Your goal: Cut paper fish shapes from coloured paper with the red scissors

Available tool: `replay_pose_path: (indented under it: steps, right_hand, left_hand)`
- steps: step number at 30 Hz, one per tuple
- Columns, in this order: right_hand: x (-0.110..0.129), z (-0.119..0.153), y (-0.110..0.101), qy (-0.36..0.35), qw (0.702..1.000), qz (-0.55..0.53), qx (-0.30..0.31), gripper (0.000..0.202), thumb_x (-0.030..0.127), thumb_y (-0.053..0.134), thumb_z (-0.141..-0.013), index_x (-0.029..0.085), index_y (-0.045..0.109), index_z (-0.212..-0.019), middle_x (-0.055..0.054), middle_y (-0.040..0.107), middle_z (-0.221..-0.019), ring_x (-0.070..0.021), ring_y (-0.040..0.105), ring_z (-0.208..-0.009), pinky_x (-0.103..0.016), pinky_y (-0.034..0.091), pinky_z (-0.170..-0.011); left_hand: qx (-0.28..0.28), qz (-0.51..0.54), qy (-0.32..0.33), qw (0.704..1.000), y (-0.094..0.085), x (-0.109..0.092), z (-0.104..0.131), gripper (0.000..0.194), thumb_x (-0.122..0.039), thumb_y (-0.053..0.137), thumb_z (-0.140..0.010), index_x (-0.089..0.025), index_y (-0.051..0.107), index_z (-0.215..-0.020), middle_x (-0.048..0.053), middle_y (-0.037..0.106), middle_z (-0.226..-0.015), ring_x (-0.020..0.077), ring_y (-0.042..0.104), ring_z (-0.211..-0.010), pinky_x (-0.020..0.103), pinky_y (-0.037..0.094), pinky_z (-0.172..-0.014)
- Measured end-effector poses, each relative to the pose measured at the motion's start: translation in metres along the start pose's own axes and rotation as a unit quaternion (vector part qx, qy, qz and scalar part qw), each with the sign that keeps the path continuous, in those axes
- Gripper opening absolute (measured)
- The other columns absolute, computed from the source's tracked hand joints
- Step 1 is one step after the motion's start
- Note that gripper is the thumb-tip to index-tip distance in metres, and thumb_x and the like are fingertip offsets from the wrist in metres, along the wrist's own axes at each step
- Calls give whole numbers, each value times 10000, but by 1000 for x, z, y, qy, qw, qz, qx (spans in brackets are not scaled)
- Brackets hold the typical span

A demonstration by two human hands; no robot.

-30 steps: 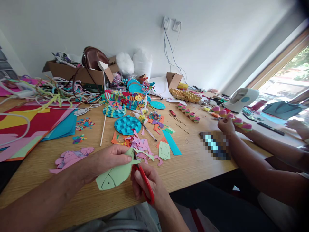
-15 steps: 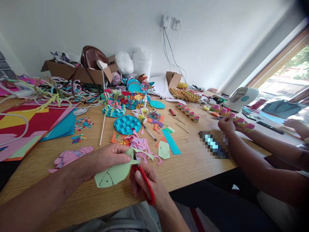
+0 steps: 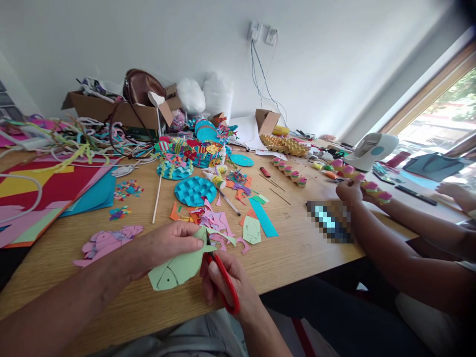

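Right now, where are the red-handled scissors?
In the head view, the red-handled scissors are in the right hand, beside the green paper fish.

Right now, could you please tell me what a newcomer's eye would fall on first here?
Probably the red-handled scissors in the right hand, their blades at the pale green paper fish that the left hand holds over the table's near edge. Next, perhaps, the bright blue textured disc mid-table, with the brown bag in the cardboard box by the wall.
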State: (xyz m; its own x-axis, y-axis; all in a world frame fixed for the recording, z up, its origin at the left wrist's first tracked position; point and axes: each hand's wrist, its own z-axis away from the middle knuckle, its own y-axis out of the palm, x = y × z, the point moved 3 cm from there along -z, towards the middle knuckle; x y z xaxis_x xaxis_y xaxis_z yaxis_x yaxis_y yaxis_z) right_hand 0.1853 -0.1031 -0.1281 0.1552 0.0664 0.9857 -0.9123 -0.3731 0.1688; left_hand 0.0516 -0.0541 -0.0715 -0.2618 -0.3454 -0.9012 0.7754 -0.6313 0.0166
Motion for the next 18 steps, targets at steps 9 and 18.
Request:
replay_pose_path:
  steps: [9,18]
  right_hand:
    - [-3,1,-1,-11,1000,-21,-1,481,639,514,-817,172,491,-708,41,491,-446,-71,384,-365,-189,289,-393]
    - [-2,2,-1,12,1000,-29,-1,504,666,520,-795,170,497,-707,49,478,-429,-63,368,-346,-175,278,-361]
  left_hand:
    - [0,6,8,1000,4,-2,0,308,-453,674,-634,-179,536,-647,-56,487,-554,82,393,-487,187,290,-450]
    - [0,-9,12,1000,4,-3,1,323,-464,671,-619,-183,512,-628,-56,465,-549,86,381,-486,196,282,-454]
